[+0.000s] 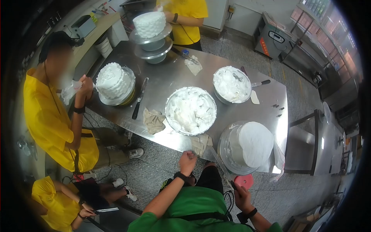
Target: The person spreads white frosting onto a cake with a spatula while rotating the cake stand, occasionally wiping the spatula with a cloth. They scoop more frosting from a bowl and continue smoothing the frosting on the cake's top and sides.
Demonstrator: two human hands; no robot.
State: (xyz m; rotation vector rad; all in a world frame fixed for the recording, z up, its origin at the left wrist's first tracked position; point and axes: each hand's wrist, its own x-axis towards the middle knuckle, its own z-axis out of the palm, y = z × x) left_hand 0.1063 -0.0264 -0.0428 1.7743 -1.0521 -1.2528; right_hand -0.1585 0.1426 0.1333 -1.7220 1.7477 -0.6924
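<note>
In my right hand [242, 198] is an icing spatula [220, 161], gripped by its dark handle, its long blade slanting up and left beside the cake turntable. A white frosted cake [256, 144] with a smooth top stands on that turntable [228, 164] at the table's near right. My left hand [188, 161] is closed at the table's near edge, just below a folded beige cloth [201, 144]; no object shows in its fingers. Beyond it sits a large bowl of white cream [191, 110]. A second cream bowl [232, 84] stands farther back to the right.
A steel table [170, 71] carries another spatula [140, 98], a crumpled cloth [153, 120] and a piping bag [279, 158] at its right edge. Co-workers in yellow shirts [58, 123] stand left and across, by a piped cake [114, 83] and a raised cake [149, 24].
</note>
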